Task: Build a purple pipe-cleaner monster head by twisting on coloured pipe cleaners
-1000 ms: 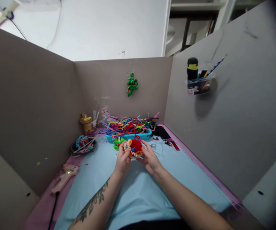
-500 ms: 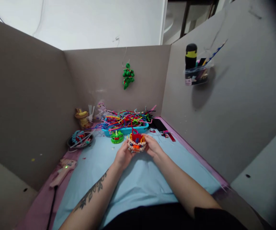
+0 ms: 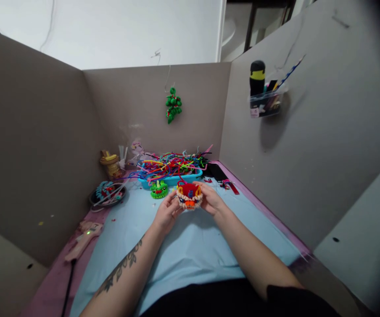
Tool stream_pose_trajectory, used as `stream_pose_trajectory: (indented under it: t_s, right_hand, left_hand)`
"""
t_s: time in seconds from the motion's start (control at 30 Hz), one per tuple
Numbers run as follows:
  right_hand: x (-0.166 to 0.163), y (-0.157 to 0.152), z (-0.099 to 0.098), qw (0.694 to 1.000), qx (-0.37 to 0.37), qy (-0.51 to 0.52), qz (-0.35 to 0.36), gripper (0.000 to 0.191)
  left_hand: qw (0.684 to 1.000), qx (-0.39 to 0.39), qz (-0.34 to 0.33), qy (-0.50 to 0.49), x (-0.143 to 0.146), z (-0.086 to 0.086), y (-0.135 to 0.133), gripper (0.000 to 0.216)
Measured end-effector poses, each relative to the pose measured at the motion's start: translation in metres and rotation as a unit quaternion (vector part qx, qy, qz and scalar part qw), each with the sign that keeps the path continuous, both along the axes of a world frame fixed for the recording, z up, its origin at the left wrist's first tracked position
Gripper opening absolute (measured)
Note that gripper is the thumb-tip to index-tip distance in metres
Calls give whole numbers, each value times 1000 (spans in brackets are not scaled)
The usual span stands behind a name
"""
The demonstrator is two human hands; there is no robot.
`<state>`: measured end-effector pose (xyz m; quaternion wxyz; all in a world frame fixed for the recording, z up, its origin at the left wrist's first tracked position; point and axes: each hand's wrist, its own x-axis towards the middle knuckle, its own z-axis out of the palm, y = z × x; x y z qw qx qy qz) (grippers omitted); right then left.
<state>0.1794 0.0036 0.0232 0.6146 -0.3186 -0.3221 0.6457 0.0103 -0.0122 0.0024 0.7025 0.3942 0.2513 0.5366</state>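
Observation:
Between my two hands is a small red figure head [image 3: 190, 196] made of fuzzy pipe cleaners, with yellow loops at its sides, a cream beaded-looking edge and an orange patch low in front. My left hand [image 3: 168, 212] grips its left side, fingers bent against it. On the opposite side my right hand [image 3: 211, 199] holds it with the fingers curled behind, partly hidden. A red pipe cleaner strand rises from its top. Just behind and left sits a green pipe cleaner head [image 3: 158, 189] with dark eyes and a pale horn, apart from my hands.
A blue tray [image 3: 173, 179] heaped with coloured pipe cleaners stands at the back. At left are a dark bowl [image 3: 107, 201], a pink glue gun [image 3: 83, 242] with a green light and a yellow-lidded jar [image 3: 111, 165]. A tool box [image 3: 265, 103] hangs on the right panel.
The camera view has shifted slightly. The red head is tilted a little differently, showing more of its red top, while both hands keep hold of it.

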Motion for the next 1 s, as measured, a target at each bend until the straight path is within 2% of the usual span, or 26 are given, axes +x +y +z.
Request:
stream_pose_trajectory:
  t_s: [0.53,0.73,0.8,1.0]
  right_hand:
    - [2,-12,6,992,93,-27,85,40]
    - [-4,-24,16,983,136,-31,119,78]
    - [-7,-25,16,984,136,-35,113,84]
    - [-6,-16,6,989,114,-9,90,58]
  left_hand:
    - [998,-17,19,-49,-1,4,-1,40]
    - [996,-26,23,-79,-2,9,-4,35]
    - [996,-24,21,-81,-2,8,-4,35]
    - [996,-30,3,-84,-4,9,-6,35]
